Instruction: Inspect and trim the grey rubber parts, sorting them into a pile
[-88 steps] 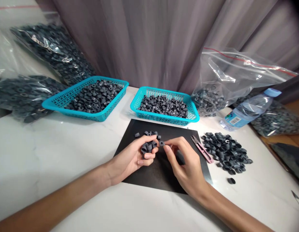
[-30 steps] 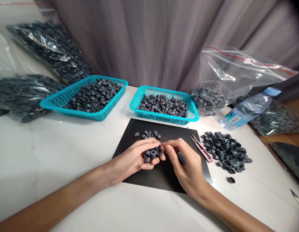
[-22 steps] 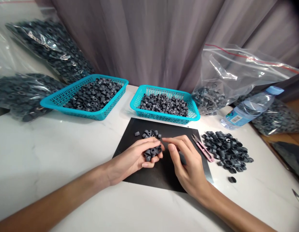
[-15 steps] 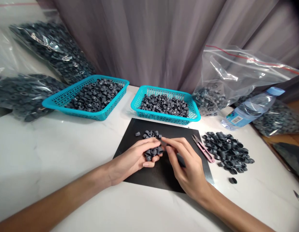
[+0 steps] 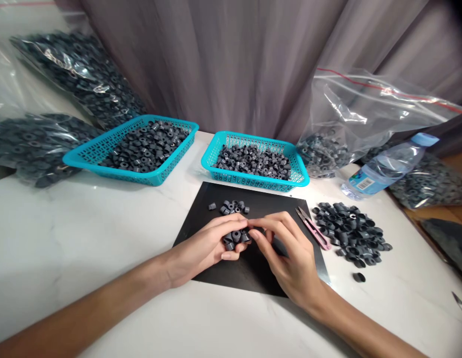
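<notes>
Holds a handful of dark grey rings (image 5: pixel 236 237) in the left hand (image 5: pixel 206 248), fingers curled up around them like a small cup, low over the black mat (image 5: pixel 249 273) in the near middle of the white table (image 5: pixel 85 238). Presses the right hand (image 5: pixel 290 258) against the right side of this handful, thumb and forefinger (image 5: pixel 268 220) closed into a pinch that touches the outermost rings; cannot tell whether one ring is already gripped between them. Looks like the step of picking one single ring out of the handful. Calls next for a light, narrow pinch on one ring only, and for a steady left cup, so that the other rings do not roll off onto the mat. Calls also for a small lift to the right, away from the left fingertips, to get the ring free. Has a small group of rings (image 5: pixel 232 206) lying on the far part of the mat, just beyond both hands. Has pink snips (image 5: pixel 313 228) at the right edge of the mat, and a loose pile of rings (image 5: pixel 352 233) on the table to the right of them. Has two turquoise baskets, a left basket (image 5: pixel 85 159) and a right basket (image 5: pixel 301 175), both filled with grey parts, on the far side of the mat.
</notes>
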{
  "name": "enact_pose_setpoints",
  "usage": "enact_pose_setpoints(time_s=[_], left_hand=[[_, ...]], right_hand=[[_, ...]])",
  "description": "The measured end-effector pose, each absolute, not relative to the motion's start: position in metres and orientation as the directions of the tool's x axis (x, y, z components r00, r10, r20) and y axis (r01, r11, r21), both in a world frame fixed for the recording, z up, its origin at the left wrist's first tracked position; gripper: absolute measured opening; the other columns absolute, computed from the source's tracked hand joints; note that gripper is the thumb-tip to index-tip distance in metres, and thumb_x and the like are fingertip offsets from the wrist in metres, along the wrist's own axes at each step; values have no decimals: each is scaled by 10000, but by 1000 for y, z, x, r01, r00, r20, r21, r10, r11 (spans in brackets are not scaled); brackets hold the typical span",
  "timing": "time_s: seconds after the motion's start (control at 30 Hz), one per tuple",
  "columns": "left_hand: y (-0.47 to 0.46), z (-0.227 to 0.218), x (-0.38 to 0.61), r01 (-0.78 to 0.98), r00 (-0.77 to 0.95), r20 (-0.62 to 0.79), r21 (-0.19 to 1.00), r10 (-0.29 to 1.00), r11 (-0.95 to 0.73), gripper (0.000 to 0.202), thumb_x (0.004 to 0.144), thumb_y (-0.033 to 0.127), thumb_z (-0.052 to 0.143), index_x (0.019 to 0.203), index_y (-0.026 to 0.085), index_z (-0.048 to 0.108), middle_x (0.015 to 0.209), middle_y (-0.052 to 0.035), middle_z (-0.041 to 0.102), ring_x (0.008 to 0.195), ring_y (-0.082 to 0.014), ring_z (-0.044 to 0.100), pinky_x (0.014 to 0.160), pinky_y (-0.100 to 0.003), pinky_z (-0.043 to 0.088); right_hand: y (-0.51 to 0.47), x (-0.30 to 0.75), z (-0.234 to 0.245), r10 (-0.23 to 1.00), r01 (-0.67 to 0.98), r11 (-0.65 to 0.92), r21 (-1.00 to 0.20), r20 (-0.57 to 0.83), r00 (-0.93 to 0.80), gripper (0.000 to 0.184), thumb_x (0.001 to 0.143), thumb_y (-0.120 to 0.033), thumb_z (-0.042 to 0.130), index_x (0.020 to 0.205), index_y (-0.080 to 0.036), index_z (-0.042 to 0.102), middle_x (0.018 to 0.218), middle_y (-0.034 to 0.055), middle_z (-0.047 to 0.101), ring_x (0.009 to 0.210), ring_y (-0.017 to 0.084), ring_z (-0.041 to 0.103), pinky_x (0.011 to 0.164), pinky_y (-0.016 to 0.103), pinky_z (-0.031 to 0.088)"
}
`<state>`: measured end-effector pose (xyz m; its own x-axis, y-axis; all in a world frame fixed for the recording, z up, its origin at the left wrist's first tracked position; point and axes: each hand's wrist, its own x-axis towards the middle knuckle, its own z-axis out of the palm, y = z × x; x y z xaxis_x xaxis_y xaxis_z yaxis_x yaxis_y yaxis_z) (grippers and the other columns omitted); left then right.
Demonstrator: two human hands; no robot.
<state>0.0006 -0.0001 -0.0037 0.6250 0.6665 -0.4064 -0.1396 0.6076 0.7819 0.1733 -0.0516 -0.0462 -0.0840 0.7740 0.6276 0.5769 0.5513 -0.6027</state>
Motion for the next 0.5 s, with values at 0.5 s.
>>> enact_pose_setpoints(time_s=[0.5], left_hand=[[-2, -7, 0, -151, 631, -415, 763, 655, 629, 113, 923, 245, 613, 922, 151, 674, 863, -23, 598, 675, -83, 485, 538, -217, 285]], right_hand=[[-55, 172, -45, 740, 500, 627, -597, 658, -142, 338, 916, -63, 595, 1223, -204, 598, 1025, 69, 613, 699, 128, 581, 657, 291, 548]])
